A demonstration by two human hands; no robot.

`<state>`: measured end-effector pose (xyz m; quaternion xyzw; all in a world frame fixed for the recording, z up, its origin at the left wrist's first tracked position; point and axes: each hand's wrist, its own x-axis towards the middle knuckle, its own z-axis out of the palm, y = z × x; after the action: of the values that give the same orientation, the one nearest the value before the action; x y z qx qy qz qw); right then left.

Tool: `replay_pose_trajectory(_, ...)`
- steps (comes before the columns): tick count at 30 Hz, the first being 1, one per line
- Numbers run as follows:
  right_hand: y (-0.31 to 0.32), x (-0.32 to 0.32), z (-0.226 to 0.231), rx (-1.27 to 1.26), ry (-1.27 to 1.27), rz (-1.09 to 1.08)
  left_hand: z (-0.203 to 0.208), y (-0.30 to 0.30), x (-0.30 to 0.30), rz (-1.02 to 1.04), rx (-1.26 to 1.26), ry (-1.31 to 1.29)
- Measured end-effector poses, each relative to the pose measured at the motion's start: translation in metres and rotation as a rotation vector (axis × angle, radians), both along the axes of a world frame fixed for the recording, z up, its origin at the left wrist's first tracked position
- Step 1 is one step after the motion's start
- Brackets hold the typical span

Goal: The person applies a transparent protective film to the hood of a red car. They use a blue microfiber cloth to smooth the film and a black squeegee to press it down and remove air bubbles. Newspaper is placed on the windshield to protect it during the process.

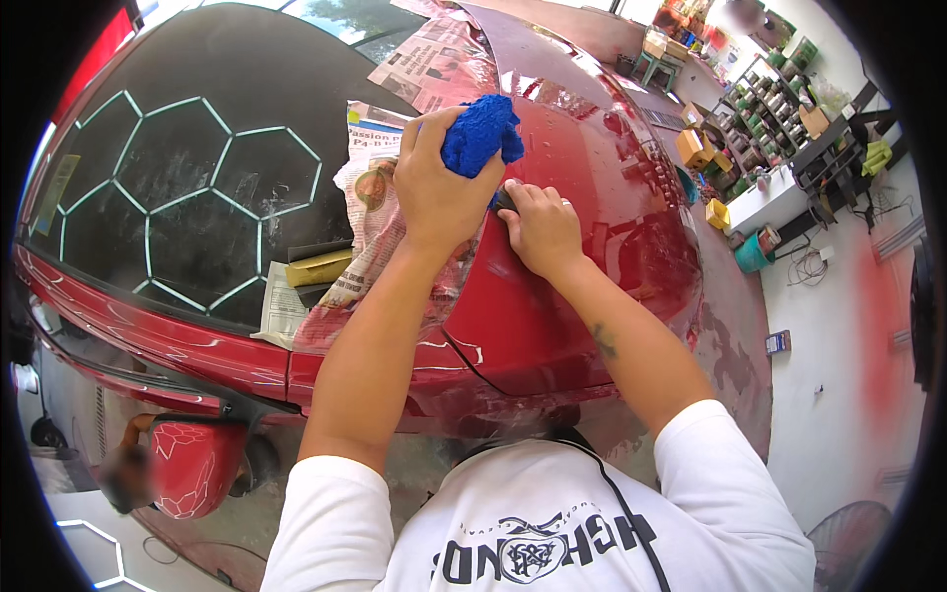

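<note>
My left hand (pixel 434 183) is wrapped round a crumpled bright blue cloth (pixel 483 133), held over the edge between newspaper and red paint. Just to its right, my right hand (pixel 545 229) presses down on the glossy red car panel (pixel 533 340). Its fingers pinch a small dark block (pixel 505 200), mostly hidden under them. Water drops or specks dot the paint around the hands. Newspaper sheets (pixel 370 237) cover the strip along the dark car glass (pixel 187 178), which mirrors hexagon-shaped lights.
A yellow pad (pixel 318 268) lies on the glass edge beside the newspaper. The red side mirror (pixel 197 469) juts out at lower left, with a person near it. Shelves of cans (pixel 779 113), a teal bucket (pixel 755 252) and a small blue can (pixel 778 341) stand along the right.
</note>
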<state>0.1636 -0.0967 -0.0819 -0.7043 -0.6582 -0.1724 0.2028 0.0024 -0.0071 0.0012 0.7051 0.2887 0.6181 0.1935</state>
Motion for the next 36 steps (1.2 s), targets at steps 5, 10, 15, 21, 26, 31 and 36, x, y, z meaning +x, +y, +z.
replay_pose_trajectory(5, -0.07, -0.036, -0.004, -0.06, 0.034, 0.078, -0.003, 0.008, -0.002, 0.023, 0.051, 0.008)
replay_pose_trajectory(10, 0.011, 0.016, 0.009, -0.068, 0.013, -0.048, -0.004, 0.0, 0.007, -0.009, 0.01, 0.008)
replay_pose_trajectory(15, -0.048, -0.029, -0.003, -0.031, 0.073, 0.063, -0.007, 0.003, 0.0, 0.015, 0.025, 0.042)
replay_pose_trajectory(21, 0.029, 0.042, 0.007, -0.067, 0.252, 0.001, -0.001, 0.003, 0.009, -0.016, 0.042, 0.048)
replay_pose_trajectory(26, -0.005, 0.05, 0.067, -0.285, 0.524, 0.033, -0.009, 0.013, -0.002, 0.013, -0.058, -0.053)
replay_pose_trajectory(31, -0.02, 0.041, 0.114, -1.006, 0.181, 0.156, -0.005, 0.011, 0.002, 0.02, -0.13, -0.068)
replay_pose_trajectory(36, -0.008, 0.034, 0.112, -1.104, 0.142, 0.233, -0.007, 0.012, 0.007, -0.003, -0.122, -0.032)
